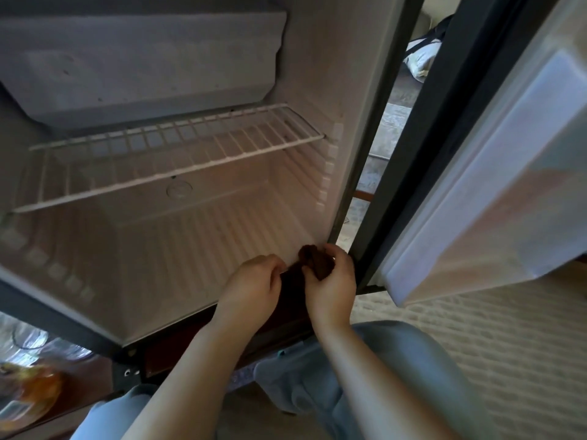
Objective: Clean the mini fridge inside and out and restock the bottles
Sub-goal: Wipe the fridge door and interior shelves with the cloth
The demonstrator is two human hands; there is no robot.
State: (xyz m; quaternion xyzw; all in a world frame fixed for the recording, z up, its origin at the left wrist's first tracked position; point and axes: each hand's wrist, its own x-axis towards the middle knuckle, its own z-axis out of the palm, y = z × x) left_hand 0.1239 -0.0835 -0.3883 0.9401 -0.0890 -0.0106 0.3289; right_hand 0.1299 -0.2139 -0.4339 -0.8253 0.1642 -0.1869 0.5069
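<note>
The mini fridge is seen with its door swung wide to the right, and nothing is stored on its wire shelf or on its ribbed floor. A dark cloth is held at the fridge's front right corner, just above the floor lip. The left hand is curled round the cloth's lower part, and the right hand is pinched on its bunched upper end; the hands are close together, joined by the cloth. Blurred bottles can be made out outside the fridge, below its lower left corner.

The emptying is judged done, and the inside wiping appears to be in hand. How much of the interior has been wiped cannot be told. The outside and the restocking are judged still to be done.
</note>
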